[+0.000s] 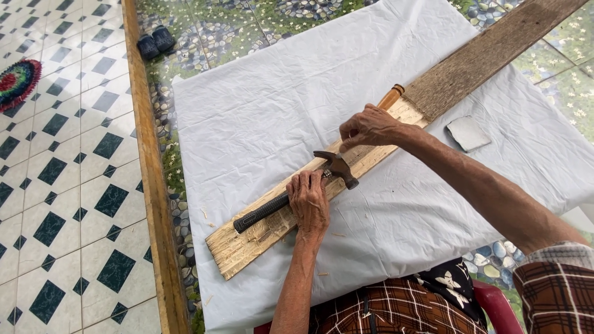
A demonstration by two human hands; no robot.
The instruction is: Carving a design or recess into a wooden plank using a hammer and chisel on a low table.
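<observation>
The left hand (309, 202) is wrapped around the neck of a hammer (296, 191), pressing it flat on a long plank (272, 232) that runs from near left to far right across a white sheet (272, 105). The right hand (366, 127) hovers just beyond the hammer head with fingertips pinched together (what they pinch is too small to tell). A small grey block (468, 133) lies on the sheet to the right.
</observation>
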